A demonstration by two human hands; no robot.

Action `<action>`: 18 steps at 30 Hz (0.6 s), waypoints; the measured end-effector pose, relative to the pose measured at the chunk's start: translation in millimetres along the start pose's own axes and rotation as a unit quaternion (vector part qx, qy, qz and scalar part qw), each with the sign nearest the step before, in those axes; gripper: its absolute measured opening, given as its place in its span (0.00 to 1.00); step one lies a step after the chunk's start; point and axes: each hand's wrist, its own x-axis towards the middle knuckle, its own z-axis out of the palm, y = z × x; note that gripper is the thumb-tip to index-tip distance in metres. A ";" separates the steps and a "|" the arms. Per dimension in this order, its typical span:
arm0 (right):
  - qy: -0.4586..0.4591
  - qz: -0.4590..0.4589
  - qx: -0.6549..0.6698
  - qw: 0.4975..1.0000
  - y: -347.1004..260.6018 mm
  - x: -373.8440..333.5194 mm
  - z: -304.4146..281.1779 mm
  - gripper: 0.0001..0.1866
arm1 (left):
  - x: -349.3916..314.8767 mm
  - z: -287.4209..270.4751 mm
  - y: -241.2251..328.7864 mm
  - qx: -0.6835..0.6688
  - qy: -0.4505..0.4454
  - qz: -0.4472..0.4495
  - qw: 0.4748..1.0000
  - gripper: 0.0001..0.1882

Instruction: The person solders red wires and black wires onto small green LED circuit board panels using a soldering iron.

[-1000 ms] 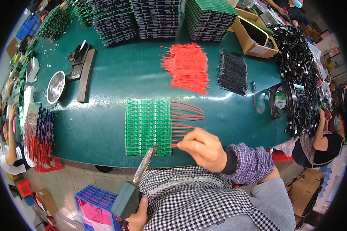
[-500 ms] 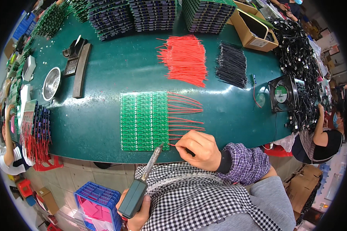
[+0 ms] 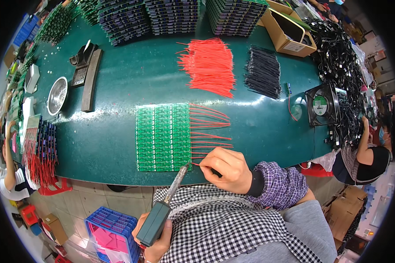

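A panel of green circuit boards lies flat on the table in front of me. Several red wires stick out to the right from its right edge. My left hand is closed around the dark green handle of a soldering iron. The iron's tip is at the panel's lower right corner, where a wire end meets the edge. With fingertips pinched together, my right hand holds a red wire at that same corner. Most of this wire is hidden behind the fingers.
Beyond the panel lie a pile of red wires and a bundle of black wires. A fan stands at right beside heaped black cables. Left are a metal bowl and a soldering stand. Stacked boards line the back.
The soldering iron in my left hand has shifted slightly right and up, bringing its tip closer to the wire end. My right hand stays almost still.
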 end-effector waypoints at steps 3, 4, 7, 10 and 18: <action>-0.002 -0.001 0.003 1.000 0.0 0.8 -0.2 0.10 | -7.2 3.3 -2.7 -0.019 0.047 -0.042 0.998 0.17; -0.002 -0.001 0.002 1.000 0.1 0.7 -0.3 0.10 | -6.2 4.0 1.1 -0.018 0.055 -0.060 0.996 0.16; -0.006 0.001 0.002 1.000 0.4 0.2 -0.6 0.10 | -7.2 4.2 0.0 -0.013 0.058 -0.077 0.995 0.16; -0.013 -0.004 0.003 1.000 0.9 0.5 -1.0 0.11 | -5.6 3.7 2.1 -0.036 0.047 -0.076 0.995 0.16; -0.010 0.001 -0.001 1.000 0.6 0.9 -1.0 0.10 | -9.8 -1.4 -11.9 -0.023 0.047 -0.058 0.997 0.15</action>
